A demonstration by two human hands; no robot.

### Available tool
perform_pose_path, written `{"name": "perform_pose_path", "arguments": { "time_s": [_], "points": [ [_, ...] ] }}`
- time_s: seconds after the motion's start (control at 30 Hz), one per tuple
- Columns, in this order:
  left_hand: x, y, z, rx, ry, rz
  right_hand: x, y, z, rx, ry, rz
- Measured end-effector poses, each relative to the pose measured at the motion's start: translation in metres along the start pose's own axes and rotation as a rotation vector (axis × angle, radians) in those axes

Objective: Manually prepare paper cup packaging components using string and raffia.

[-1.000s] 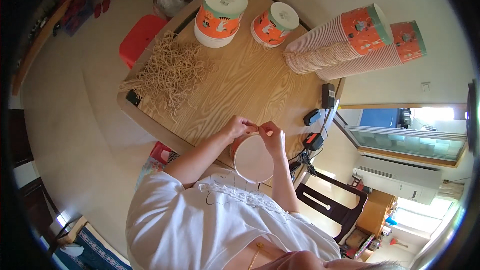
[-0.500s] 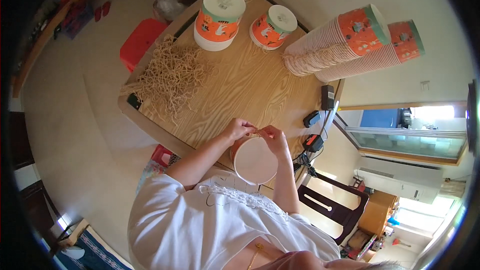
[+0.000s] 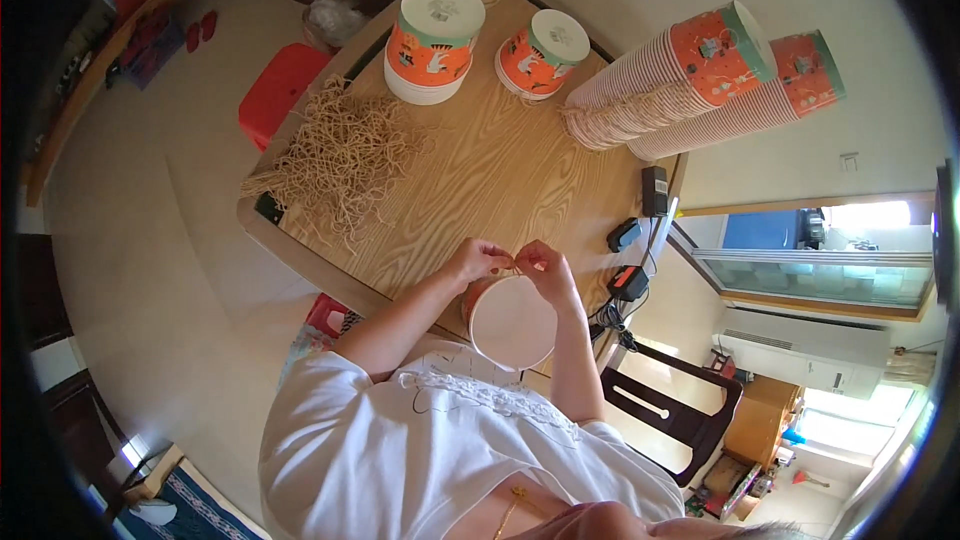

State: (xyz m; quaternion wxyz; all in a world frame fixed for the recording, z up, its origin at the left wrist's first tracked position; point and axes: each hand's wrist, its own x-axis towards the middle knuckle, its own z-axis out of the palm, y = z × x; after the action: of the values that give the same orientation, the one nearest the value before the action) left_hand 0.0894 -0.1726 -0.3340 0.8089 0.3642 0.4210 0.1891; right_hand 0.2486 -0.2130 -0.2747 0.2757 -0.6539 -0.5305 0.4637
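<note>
Right hand: since the earlier frame I see the right hand [image 3: 545, 272] shifted slightly up my view, its fingers angled toward the other hand; the whole scene drifts a touch as the head camera moves.
Left hand: the left hand [image 3: 482, 257] has barely moved, so I judge that the work stays at the same spot on the rim.
Fingers: on both hands they are closed in a pinch, tip to tip, on what looks to me like a thin tan strand [image 3: 515, 266]; any knot or hole there is too small for me to tell.
Orange-and-white bucket: the bucket [image 3: 513, 324] lies just below the hands at the tabletop [image 3: 480, 175]'s near edge, its round white end turned to my camera.
Twine heap: a loose tan pile [image 3: 340, 160] rests on the left, well apart from the hands.
Other containers: a large upturned bucket [image 3: 433, 60], a smaller tub [image 3: 541, 58] and two nested stacks [image 3: 640, 75] stand or lean farther back; tan strands run along the nearer stack.
Print: I see orange walls with pale figures and green bands; the small marks on the bases are unreadable from here.
</note>
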Motion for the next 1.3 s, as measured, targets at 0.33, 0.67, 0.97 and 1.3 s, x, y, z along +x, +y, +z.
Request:
{"name": "perform_pose_path", "arguments": {
  "time_s": [0.33, 0.67, 0.97, 1.3],
  "points": [
    [-0.001, -0.004, -0.007, -0.186, -0.059, -0.033, -0.001, -0.002, 0.005, 0.051, -0.008, 0.027],
    [-0.001, 0.0, -0.007, -0.175, -0.095, -0.078, 0.001, -0.005, 0.003, 0.146, -0.048, 0.056],
    [-0.004, 0.004, -0.006, -0.163, -0.13, -0.102, 0.003, -0.001, 0.003, 0.206, -0.033, 0.047],
    [-0.003, 0.004, -0.003, -0.071, -0.058, -0.018, 0.0, 0.003, 0.003, 0.181, 0.017, 0.056]
  ]
}}
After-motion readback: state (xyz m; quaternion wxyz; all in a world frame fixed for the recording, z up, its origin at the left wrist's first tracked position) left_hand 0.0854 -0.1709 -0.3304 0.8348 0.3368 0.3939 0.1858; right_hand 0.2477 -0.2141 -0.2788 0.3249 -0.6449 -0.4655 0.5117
